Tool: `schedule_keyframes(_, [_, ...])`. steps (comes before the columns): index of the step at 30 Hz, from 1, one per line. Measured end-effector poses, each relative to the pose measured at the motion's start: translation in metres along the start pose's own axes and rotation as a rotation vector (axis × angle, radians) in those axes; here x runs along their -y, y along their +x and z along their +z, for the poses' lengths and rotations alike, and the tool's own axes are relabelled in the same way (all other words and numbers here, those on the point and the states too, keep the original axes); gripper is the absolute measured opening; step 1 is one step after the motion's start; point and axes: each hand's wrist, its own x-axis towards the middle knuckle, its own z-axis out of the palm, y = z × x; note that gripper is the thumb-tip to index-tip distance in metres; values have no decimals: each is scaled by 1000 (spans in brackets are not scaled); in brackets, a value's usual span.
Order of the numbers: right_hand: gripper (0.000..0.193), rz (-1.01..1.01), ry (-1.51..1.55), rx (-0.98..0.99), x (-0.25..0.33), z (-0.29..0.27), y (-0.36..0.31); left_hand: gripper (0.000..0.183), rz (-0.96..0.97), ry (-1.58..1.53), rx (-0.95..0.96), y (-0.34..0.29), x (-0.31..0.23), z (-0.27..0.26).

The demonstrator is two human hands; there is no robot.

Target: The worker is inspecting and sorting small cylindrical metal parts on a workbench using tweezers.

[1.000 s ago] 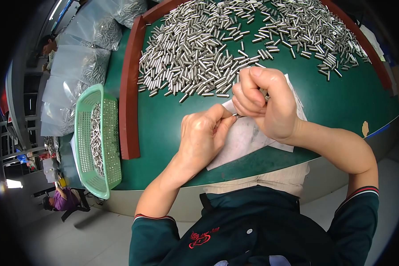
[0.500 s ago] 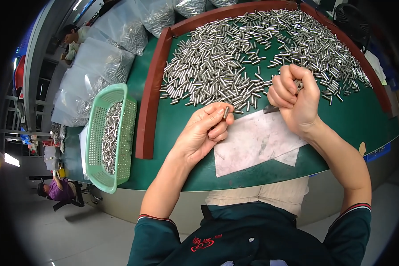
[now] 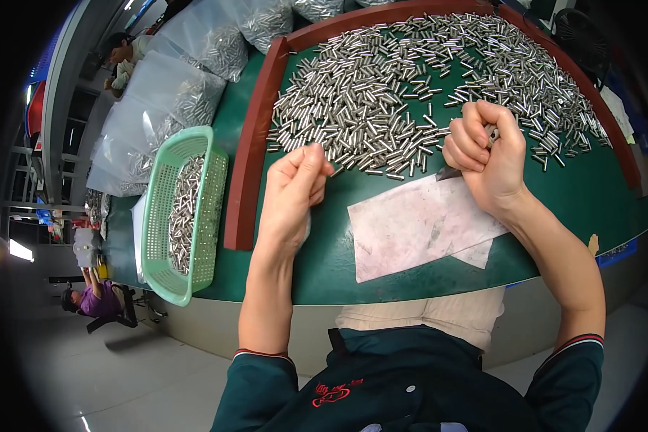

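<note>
While hands (image 3: 292, 189) (image 3: 488, 160) are curled, pins (image 3: 360, 97) — heaped, beyond.

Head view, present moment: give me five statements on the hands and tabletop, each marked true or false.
1. The green basket holds small metal pieces. True.
2. The pale stained sheet lies left of the basket. False: it lies to the right.
3. The left hand is nearer the basket than the right hand is. True.
4. The right hand lies open and flat. False: it is closed, with a bit of metal showing in it.
5. A loose pile of metal pieces lies beyond the sheet. True.
</note>
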Motion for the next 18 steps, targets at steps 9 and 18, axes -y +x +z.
schedule_keyframes(9, [32,13,6,-10,0,1,0,18,258,1155,-262,-1,8,17])
schedule_keyframes(18, [33,-2,-5,-21,0,-4,1,4,405,845,-32,-7,9,36])
